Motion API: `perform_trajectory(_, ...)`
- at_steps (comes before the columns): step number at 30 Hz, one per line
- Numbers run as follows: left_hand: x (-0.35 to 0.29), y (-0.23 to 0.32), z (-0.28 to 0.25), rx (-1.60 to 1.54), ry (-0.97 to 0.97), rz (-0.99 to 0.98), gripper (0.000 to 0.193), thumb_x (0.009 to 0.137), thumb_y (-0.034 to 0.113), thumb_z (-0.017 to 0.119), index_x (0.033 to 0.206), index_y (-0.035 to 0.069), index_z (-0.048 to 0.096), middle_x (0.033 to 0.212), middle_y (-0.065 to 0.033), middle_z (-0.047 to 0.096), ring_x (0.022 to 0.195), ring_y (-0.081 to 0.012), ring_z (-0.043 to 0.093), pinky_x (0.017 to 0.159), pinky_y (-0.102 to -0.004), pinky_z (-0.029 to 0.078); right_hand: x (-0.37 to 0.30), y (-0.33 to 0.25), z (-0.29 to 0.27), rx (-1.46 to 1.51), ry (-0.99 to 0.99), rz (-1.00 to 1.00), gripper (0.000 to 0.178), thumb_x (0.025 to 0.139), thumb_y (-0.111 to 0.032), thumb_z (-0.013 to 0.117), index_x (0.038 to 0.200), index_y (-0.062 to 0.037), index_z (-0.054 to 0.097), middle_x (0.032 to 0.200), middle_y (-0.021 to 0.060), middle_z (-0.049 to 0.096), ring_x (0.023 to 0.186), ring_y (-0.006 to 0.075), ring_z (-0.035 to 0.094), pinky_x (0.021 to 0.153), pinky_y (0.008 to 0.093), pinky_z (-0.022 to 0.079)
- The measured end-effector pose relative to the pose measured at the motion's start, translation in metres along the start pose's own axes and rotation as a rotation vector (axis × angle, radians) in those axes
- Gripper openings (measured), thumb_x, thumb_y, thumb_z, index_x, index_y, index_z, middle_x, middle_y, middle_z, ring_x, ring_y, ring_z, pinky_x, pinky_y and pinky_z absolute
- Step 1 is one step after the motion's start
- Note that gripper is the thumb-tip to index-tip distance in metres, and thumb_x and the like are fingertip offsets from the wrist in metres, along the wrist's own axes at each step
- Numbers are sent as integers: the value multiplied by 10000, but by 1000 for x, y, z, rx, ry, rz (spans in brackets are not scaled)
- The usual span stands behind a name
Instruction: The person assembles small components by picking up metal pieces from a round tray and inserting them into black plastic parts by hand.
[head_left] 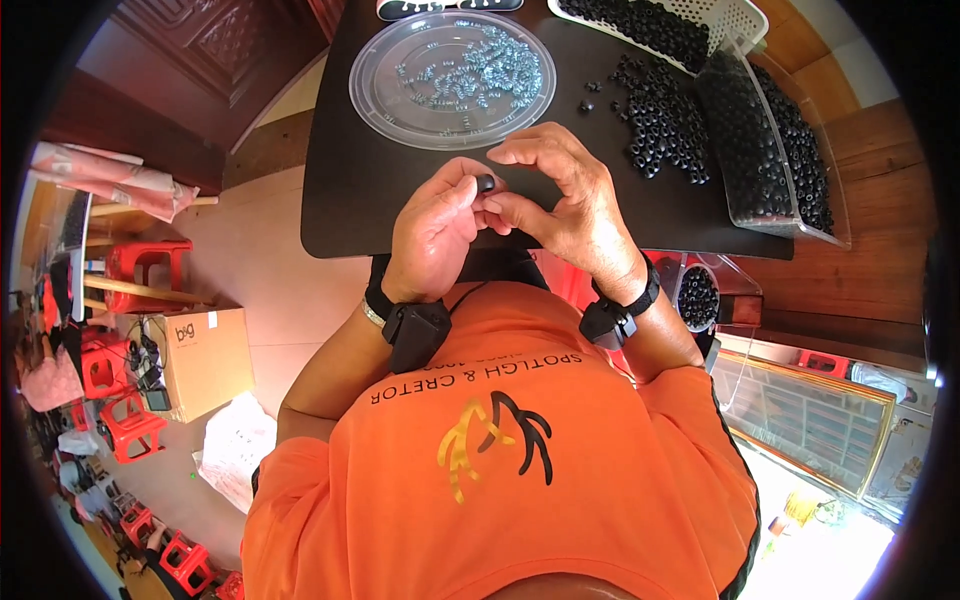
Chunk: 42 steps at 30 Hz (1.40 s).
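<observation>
Close in front of my body, by the near edge of the black table, my left hand [436, 232] pinches a small black round plastic piece [486, 184] between thumb and fingers. My right hand [572, 205] is beside it, its forefinger and thumb apart; the thumb tip reaches the left fingertips just below the piece. Whether the right fingertips touch anything small is hidden. Beyond the hands lies a round clear plastic lid [375, 112] with many tiny shiny metal springs [505, 68] on it. To the right, a loose pile of black hollow plastic pieces [665, 125] covers the tabletop.
A white basket [738, 18] and a clear bin [745, 205], both with black pieces, stand at the table's right side. A container of black pieces [698, 298] is below the right edge. Red stools [133, 425] and a cardboard box [208, 362] are on the floor left.
</observation>
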<state>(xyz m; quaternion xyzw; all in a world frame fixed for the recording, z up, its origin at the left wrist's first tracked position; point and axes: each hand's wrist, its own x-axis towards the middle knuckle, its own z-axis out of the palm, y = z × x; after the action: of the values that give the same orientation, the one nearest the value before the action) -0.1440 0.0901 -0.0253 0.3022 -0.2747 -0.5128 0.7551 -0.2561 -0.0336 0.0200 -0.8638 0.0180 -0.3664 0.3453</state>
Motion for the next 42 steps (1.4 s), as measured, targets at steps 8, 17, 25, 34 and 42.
perform_trajectory(8, -1, 1, 0, 54, 42, -55, 260, 964, 262, 439, 1038, 23, 509, 927, -51, 574, 843, -138, 538, 788, -306, 427, -2, 3, 3, -138, -18, -31, 223, 658, -48, 755, 853, -52, 647, 910, 70, 635, 858, 265, 609, 730, 358, 516)
perform_trajectory(17, -1, 2, -1, 24, 42, -27, 268, 970, 253, 431, 1055, 13, 514, 947, -60, 569, 861, -163, 559, 788, -315, 433, 2, -4, 2, -146, -3, 26, 267, 647, -78, 779, 881, -48, 654, 906, 86, 642, 864, 273, 615, 743, 370, 517)
perform_trajectory(25, -2, 3, -5, -13, 35, -9, 283, 972, 267, 432, 1043, 8, 521, 942, -71, 573, 847, -182, 565, 790, -317, 436, -3, 2, -1, -92, -2, 60, 279, 656, -104, 794, 902, -55, 671, 939, 93, 651, 895, 275, 624, 752, 360, 520)
perform_trajectory(34, -6, 11, -8, 185, 59, -66, 264, 978, 251, 423, 1001, 16, 540, 884, -57, 580, 808, -144, 556, 756, -283, 434, 8, -7, 7, -106, -71, -10, 175, 685, -60, 752, 846, -61, 683, 898, 68, 647, 853, 262, 612, 724, 355, 519)
perform_trajectory(42, -4, 17, -31, 50, 57, 21, 230, 951, 227, 446, 950, 22, 549, 848, -57, 563, 791, -186, 590, 739, -296, 442, 46, 24, 8, -221, -201, 234, 108, 798, -153, 665, 815, -47, 661, 781, 106, 648, 739, 298, 625, 673, 372, 497)
